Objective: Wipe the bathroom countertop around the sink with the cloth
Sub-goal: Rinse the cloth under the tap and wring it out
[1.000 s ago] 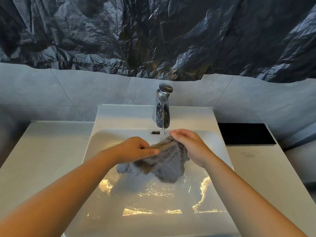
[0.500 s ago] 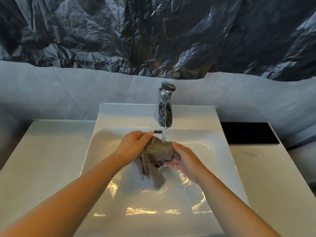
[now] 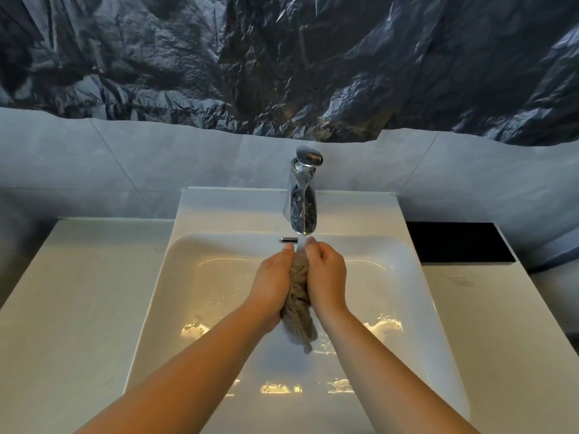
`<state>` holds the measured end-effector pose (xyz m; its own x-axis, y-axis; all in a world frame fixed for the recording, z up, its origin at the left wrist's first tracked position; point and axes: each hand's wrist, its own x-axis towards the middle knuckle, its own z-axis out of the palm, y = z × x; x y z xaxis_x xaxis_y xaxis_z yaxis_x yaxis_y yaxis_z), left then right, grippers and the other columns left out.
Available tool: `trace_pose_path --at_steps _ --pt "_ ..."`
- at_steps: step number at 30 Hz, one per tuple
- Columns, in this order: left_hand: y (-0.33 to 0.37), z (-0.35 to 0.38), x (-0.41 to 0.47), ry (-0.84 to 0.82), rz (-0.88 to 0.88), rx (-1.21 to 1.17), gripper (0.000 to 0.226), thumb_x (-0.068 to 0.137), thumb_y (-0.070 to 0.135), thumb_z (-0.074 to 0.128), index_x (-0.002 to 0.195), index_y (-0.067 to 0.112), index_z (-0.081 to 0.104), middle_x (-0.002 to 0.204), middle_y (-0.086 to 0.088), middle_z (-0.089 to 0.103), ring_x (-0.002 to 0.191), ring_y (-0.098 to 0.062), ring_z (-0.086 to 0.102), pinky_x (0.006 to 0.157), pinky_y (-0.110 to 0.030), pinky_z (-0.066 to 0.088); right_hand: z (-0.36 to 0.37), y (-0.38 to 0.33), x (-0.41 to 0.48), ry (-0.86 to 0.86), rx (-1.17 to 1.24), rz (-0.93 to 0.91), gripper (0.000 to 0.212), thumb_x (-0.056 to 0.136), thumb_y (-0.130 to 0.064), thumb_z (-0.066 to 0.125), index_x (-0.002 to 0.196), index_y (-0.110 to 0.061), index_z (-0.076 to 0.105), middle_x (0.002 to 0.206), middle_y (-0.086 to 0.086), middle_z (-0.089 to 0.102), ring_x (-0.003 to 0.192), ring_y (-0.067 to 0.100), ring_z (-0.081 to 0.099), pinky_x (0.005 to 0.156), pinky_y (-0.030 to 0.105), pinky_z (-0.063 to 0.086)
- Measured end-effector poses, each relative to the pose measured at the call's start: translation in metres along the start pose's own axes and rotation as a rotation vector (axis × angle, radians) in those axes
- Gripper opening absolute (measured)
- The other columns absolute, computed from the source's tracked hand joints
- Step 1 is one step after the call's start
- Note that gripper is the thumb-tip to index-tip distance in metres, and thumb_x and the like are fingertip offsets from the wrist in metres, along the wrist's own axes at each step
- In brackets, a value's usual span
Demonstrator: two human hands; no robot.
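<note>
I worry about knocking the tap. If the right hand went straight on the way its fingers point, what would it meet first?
Probably the faucet: the right hand, holding the cloth, points at its spout, though depth is unclear.

wall: pale grey tiles behind the vanity, pretty plain
upper wall: crinkly black plastic sheeting hanging over the tiles, ragged bottom edge
right side: flat black panel at the back
light: warm yellowish, glossy reflections
</note>
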<state>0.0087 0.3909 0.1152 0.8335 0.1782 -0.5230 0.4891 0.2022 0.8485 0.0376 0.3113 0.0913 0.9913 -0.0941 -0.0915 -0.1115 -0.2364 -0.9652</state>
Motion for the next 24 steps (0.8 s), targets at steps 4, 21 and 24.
trace_pose_path --at_steps 4,21,24 --pt "0.005 -0.014 0.003 -0.096 -0.103 -0.181 0.056 0.098 0.046 0.041 0.104 -0.005 0.065 0.099 -0.027 0.069 0.092 -0.039 0.068 0.087 -0.051 0.054 -0.010 0.010 0.015 -0.183 -0.151 0.054 0.048 0.094 -0.047 0.047 0.066 -0.008 0.054 0.063 0.009 0.054 0.059 0.018 0.048 0.057 0.034 0.040" --pt "0.001 -0.057 0.018 0.183 0.117 -0.138 0.026 0.093 0.034 0.057 0.099 0.008 0.058 0.090 -0.014 0.064 0.083 -0.027 0.065 0.076 -0.040 0.056 -0.032 0.033 -0.013 -0.445 0.103 0.244 0.032 0.089 -0.044 0.058 0.101 -0.017 0.068 0.098 0.006 0.072 0.093 0.021 0.068 0.081 0.036 0.055" --pt "0.001 -0.062 0.022 0.234 0.171 0.162 0.024 0.093 0.041 0.054 0.100 0.017 0.057 0.092 -0.010 0.063 0.087 -0.027 0.063 0.071 -0.036 0.054 -0.039 0.030 -0.013 -0.424 0.051 0.212 0.025 0.089 -0.038 0.061 0.099 -0.018 0.070 0.094 0.004 0.072 0.089 0.018 0.069 0.079 0.041 0.056"
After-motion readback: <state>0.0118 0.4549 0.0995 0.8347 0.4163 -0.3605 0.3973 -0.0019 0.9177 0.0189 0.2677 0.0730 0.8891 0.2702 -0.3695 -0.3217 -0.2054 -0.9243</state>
